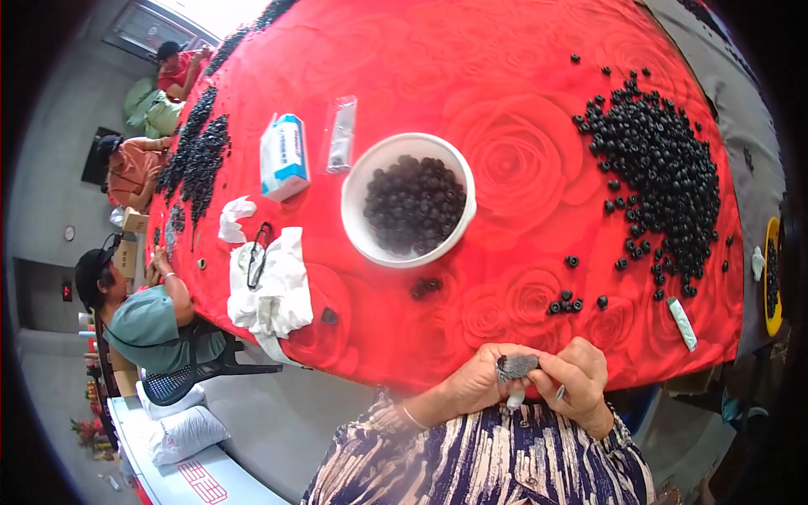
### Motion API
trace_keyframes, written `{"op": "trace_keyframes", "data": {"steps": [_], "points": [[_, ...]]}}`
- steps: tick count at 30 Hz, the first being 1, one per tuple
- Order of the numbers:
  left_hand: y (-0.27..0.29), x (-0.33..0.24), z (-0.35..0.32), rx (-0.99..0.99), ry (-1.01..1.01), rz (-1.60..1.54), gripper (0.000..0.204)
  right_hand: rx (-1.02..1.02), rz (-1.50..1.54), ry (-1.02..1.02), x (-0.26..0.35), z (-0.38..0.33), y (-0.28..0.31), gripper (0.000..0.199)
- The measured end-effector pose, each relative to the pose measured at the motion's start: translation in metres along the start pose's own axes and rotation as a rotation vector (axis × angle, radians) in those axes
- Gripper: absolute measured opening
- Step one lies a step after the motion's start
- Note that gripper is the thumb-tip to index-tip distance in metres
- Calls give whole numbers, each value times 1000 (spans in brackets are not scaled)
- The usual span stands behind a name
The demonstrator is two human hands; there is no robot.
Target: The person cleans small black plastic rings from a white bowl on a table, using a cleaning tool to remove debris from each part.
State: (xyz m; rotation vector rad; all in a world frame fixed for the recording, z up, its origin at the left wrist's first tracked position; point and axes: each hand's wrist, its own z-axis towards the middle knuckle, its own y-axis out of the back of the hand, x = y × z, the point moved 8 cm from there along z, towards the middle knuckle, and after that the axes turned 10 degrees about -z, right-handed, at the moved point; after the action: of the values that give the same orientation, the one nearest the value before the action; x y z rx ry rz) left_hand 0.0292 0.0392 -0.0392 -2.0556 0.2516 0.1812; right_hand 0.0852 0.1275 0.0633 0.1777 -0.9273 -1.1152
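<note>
One grey piece (pixel 517 366) held between both hands (pixel 581 380).

Bright light (pixel 215 12) pours in up top, grey wall (pixel 49 168) down the left, black mesh chair (pixel 181 379) near the red-covered table (pixel 379 50), pale grey floor (pixel 282 408) below!

The table is wearing a red rose-patterned cloth (pixel 396 84), and a broad heap of black ring-shaped pieces (pixel 665 177) is spreading over its right side. A pale green packet (pixel 683 324) is lying just nearer. A white bowl (pixel 354 220) is sitting mid-table. Leftward, a tissue pack (pixel 284 160) is resting beside a clear sachet (pixel 341 135), a crumpled white cloth (pixel 286 295) is bunching up nearer, and small dark bits (pixel 202 160) are lining the edge.
</note>
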Motion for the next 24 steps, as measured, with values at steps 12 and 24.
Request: {"op": "trace_keyframes", "data": {"steps": [12, 24], "points": [[-40, -239, -72, -506, -1223, 1261, 27, -106, -71, -264, -38, -19, 20, 11], [-72, -103, 24, -5, -818, 1620, 21, -152, -71, -224, -40, -23, 23, 10]]}}
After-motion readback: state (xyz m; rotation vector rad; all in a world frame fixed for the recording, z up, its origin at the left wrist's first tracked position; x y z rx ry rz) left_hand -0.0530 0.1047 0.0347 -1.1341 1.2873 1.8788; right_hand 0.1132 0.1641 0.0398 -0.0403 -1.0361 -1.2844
